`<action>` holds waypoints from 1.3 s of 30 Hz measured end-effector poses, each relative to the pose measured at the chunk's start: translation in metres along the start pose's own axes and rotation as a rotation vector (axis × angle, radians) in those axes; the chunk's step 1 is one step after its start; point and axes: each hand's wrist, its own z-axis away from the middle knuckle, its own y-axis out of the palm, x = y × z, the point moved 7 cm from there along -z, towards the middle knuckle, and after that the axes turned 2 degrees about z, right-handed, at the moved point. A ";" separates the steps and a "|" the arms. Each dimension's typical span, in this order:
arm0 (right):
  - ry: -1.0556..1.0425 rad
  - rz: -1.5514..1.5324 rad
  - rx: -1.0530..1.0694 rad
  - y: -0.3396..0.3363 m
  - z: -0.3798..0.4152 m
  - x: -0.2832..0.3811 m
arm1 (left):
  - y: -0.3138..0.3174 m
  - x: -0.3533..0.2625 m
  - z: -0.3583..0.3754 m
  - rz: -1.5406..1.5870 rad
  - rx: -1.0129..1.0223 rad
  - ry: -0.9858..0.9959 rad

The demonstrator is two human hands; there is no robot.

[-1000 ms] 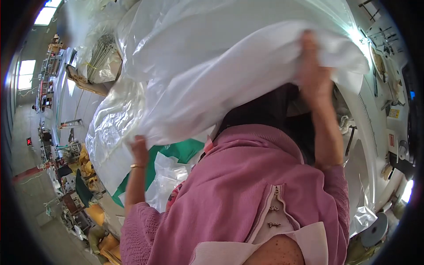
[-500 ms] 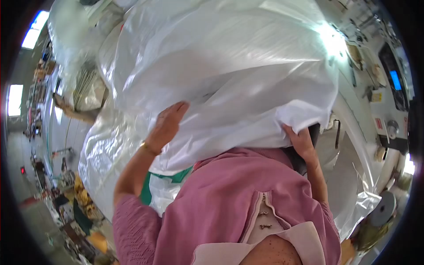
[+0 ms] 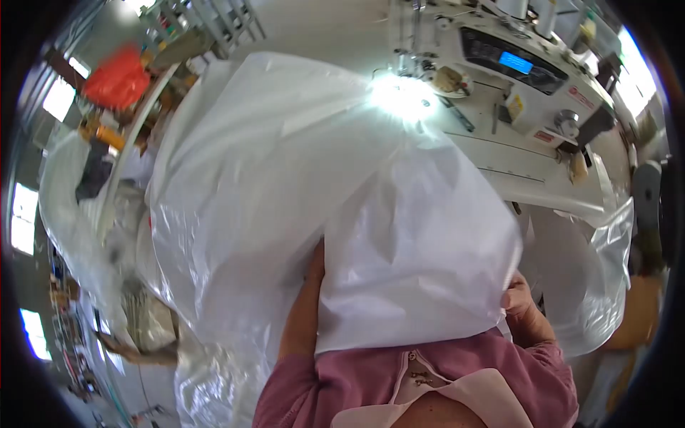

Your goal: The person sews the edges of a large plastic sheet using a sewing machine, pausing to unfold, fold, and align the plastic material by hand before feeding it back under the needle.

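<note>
A large, glossy white sheet (image 3: 421, 250), fabric or plastic, covers the work surface and drapes down to my waist. My right hand (image 3: 519, 298) has its fingers closed on the right edge of that sheet, low and close to my body. My left hand (image 3: 318, 262) reaches up beneath a fold near the middle, and its fingers are hidden under the material. The far end of the sheet runs to the bright lamp of a sewing machine (image 3: 535, 110). Glare there hides the needle area.
On the machine head, a display (image 3: 515, 63) glows blue. Dark-handled tools (image 3: 457, 114) lie on the machine bed. Clear plastic wrapping (image 3: 596, 285) hangs at the right. To the far left are a red bag (image 3: 118, 77) and more plastic (image 3: 68, 185).
My view has swung up and right, showing more of the sewing machine. My left hand, lying open on top before, is now under a fold. The right hand still grips the sheet's edge.
</note>
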 end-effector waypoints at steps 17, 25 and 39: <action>-0.356 0.849 0.167 -0.014 -0.083 -0.081 | -0.378 -0.206 0.109 0.258 -0.948 0.542; 0.259 1.362 0.134 -0.048 -0.132 -0.184 | -0.388 -0.233 0.060 0.241 -0.866 0.562; 0.392 1.895 0.052 -0.106 -0.032 -0.097 | -0.264 -0.125 -0.031 0.245 -0.715 0.223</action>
